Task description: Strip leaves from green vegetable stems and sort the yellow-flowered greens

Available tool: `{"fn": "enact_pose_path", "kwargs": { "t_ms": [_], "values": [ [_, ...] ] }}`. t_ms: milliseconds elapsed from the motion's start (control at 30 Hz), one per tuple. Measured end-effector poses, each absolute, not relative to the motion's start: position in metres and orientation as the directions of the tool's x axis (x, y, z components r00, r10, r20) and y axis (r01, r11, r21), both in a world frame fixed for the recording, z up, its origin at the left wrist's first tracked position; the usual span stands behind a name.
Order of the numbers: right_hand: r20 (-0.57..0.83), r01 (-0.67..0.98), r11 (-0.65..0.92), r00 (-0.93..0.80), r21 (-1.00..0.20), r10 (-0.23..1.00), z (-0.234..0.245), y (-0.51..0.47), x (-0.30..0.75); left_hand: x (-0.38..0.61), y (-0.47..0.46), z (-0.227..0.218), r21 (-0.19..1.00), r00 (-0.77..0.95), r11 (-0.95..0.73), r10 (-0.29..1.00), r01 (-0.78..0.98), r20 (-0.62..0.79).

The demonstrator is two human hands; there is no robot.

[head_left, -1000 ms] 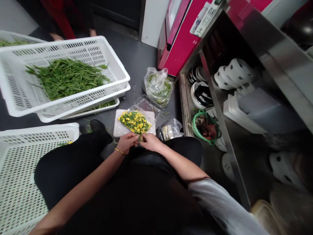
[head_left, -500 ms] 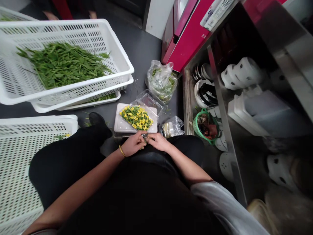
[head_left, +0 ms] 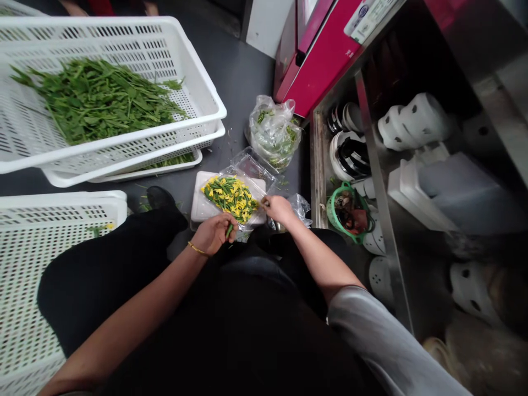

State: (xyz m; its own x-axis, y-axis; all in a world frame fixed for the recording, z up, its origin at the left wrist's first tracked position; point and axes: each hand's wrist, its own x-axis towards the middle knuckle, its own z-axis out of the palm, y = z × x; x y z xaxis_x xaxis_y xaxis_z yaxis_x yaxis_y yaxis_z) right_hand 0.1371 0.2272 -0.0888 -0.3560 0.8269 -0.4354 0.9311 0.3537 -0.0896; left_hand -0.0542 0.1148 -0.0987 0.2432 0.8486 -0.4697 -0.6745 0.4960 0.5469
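My left hand (head_left: pixel 213 232) is closed around a short green stem (head_left: pixel 228 230), just in front of a white tray (head_left: pixel 202 208) on the floor. On that tray lies a clear bag with a pile of yellow flower buds and green stems (head_left: pixel 230 197). My right hand (head_left: pixel 279 208) hovers at the tray's right edge with its fingers pinched together; something tiny may be between them. A thin gold bangle sits on my left wrist. My black-clad legs fill the lower middle.
Stacked white slotted crates (head_left: pixel 124 144) hold green leafy stems (head_left: pixel 91 99) at upper left; another white crate (head_left: pixel 37 258) stands at left. A clear bag of scraps (head_left: pixel 274 132), a clear lidded box (head_left: pixel 253 165), a steel shelf with dishes (head_left: pixel 350 154) and a green basket (head_left: pixel 348 212) are right.
My hands were together at my lap; the right one has moved out to the tray's right edge, the left keeps a green stem. The camera tilted slightly.
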Motion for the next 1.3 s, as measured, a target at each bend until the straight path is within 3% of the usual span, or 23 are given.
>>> {"fn": "enact_pose_path", "kwargs": {
  "t_ms": [67,200,367,433,500,600,700,767,900,967,1167,1233,1300],
  "values": [
    [-0.433,0.920,0.391,-0.366,-0.034,0.824,-0.108,0.247,0.119,-0.050,0.114,-0.102,0.548,0.267,0.550,0.816,-0.631,-0.512],
    [-0.500,0.905,0.424,-0.385,-0.039,0.776,-0.135,0.265,0.097,-0.049,0.113,-0.105,0.618,0.198,0.538,0.823,-0.574,-0.532],
    [-0.445,0.907,0.414,-0.400,-0.068,0.801,-0.116,0.265,0.112,-0.049,0.116,-0.108,0.722,0.088,0.490,0.851,-0.488,-0.518],
    [-0.392,0.894,0.415,-0.448,-0.172,0.803,-0.104,0.258,0.117,-0.047,0.117,-0.110,0.753,0.048,0.449,0.871,-0.481,-0.489],
    [-0.377,0.849,0.388,-0.511,-0.358,0.772,-0.097,0.248,0.115,-0.044,0.118,-0.112,0.758,0.015,0.423,0.877,-0.496,-0.480],
    [-0.428,0.735,0.212,-0.575,-0.644,0.697,-0.096,0.231,0.106,-0.043,0.119,-0.114,0.718,-0.041,0.421,0.848,-0.555,-0.529],
    [-0.457,0.631,0.055,-0.616,-0.774,0.641,-0.095,0.212,0.097,-0.045,0.119,-0.114,0.676,-0.072,0.404,0.826,-0.616,-0.559],
    [-0.425,0.618,0.104,-0.644,-0.779,0.636,-0.091,0.201,0.093,-0.046,0.118,-0.114,0.690,-0.076,0.386,0.840,-0.612,-0.537],
    [-0.289,0.640,0.383,-0.695,-0.666,0.658,-0.075,0.188,0.091,-0.046,0.116,-0.116,0.747,-0.067,0.381,0.868,-0.545,-0.492],
    [-0.291,0.637,0.402,-0.707,-0.658,0.644,-0.069,0.185,0.094,-0.046,0.116,-0.116,0.750,-0.058,0.384,0.871,-0.539,-0.487],
    [-0.416,0.555,0.081,-0.705,-0.828,0.575,-0.070,0.181,0.114,-0.048,0.116,-0.112,0.705,0.012,0.424,0.861,-0.568,-0.508],
    [-0.432,0.517,-0.039,-0.669,-0.855,0.605,-0.070,0.178,0.120,-0.049,0.115,-0.109,0.692,0.019,0.445,0.848,-0.569,-0.529],
    [-0.373,0.491,-0.048,-0.591,-0.870,0.716,-0.069,0.172,0.123,-0.050,0.114,-0.106,0.675,0.040,0.459,0.842,-0.577,-0.538]
  ]
}}
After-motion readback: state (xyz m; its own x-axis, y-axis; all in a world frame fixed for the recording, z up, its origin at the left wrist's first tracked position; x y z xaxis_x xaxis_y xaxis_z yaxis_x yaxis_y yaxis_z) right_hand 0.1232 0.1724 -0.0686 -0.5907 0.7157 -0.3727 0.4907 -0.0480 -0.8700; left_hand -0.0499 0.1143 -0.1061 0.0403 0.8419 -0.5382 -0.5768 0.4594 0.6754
